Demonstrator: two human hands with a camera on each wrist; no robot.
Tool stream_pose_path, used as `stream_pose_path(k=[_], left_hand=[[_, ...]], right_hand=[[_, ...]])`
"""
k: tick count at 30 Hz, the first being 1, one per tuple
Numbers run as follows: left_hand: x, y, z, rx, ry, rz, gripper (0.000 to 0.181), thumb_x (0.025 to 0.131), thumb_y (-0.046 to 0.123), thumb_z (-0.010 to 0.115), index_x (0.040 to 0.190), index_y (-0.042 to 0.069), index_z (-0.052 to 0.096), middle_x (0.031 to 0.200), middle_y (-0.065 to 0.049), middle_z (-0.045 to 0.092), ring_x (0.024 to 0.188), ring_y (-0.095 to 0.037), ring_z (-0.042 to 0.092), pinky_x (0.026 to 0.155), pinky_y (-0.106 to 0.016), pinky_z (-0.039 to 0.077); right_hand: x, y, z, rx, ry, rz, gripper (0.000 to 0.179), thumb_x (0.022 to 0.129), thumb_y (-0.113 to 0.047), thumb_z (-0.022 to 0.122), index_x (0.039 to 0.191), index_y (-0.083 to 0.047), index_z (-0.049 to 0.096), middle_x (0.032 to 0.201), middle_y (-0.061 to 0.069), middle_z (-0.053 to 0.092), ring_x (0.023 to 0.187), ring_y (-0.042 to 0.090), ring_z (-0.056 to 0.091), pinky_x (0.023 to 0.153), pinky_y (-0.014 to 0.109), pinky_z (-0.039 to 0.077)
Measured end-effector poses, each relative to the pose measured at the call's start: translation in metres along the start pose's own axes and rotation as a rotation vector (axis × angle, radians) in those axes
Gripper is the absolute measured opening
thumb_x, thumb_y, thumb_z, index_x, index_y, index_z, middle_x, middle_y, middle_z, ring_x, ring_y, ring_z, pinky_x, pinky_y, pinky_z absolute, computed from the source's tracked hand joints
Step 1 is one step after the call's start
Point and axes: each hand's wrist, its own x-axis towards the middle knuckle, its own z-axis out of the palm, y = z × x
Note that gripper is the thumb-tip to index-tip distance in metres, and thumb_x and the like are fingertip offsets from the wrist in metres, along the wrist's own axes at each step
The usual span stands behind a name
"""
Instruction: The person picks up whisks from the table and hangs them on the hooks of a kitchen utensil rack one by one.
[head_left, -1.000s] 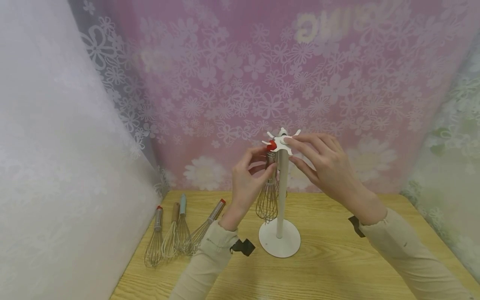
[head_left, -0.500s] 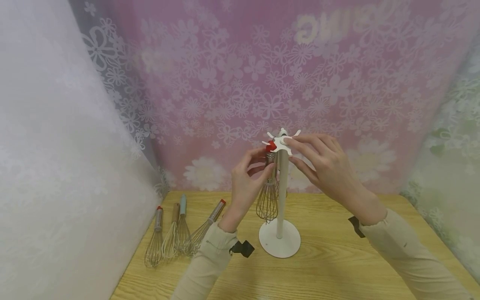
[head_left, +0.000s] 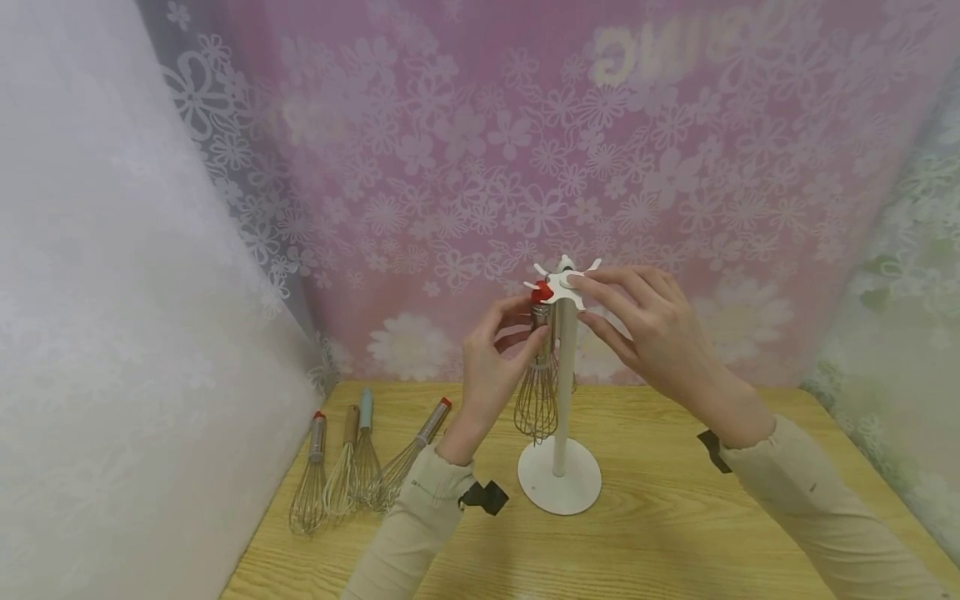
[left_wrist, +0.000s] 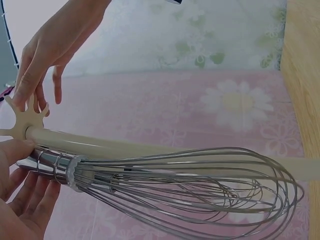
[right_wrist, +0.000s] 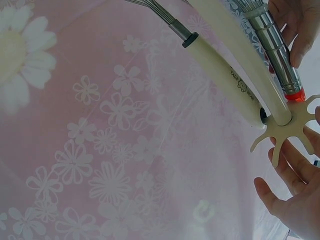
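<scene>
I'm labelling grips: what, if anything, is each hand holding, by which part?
The left hand holds a whisk by its metal handle; the right hand only touches the white stand's top.

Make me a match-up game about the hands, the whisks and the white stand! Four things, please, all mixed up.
Things:
1. left hand
2. right hand
3. blue-handled whisk
4. round foot of the stand

Match with:
A. lying next to a brown-handled whisk
B. touching the stand's top
C. white, flat on the table
D. holding a silver whisk

Right pairs: 1-D, 2-B, 3-A, 4-C.
</scene>
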Motion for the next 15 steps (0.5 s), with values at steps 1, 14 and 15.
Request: stream_pose_path(k=[1,14,15], left_hand=[[0.000,0.000,0.000,-0.003,0.000,0.001,0.041,0.092,0.007,0.075,0.130,0.003,0.062,0.117,-0.015,0.069,0.103,-0.027,0.070,0.088,-0.032,0.061],[0.000,0.005,0.000,-0.012,0.003,-0.011,0.043,0.089,-0.005,0.073,0.129,-0.008,0.059,0.117,-0.026,0.067,0.104,-0.038,0.069,0.086,-0.046,0.061],[0.000,0.011,-0.001,-0.011,0.004,-0.012,0.042,0.089,-0.006,0.073,0.128,-0.010,0.059,0.116,-0.026,0.066,0.104,-0.039,0.069,0.086,-0.046,0.061]], right_hand=[[0.000,0.000,0.000,0.002,0.000,-0.001,0.048,0.108,-0.043,0.045,0.132,-0.008,0.066,0.120,0.017,0.067,0.108,0.041,0.058,0.093,0.055,0.048],[0.001,0.000,0.001,-0.011,0.035,-0.023,0.046,0.108,-0.042,0.045,0.130,-0.008,0.068,0.118,0.017,0.068,0.108,0.041,0.058,0.093,0.056,0.047],[0.001,0.000,0.001,-0.011,0.034,-0.024,0.047,0.108,-0.042,0.045,0.130,-0.008,0.068,0.118,0.017,0.068,0.108,0.041,0.058,0.093,0.056,0.047]])
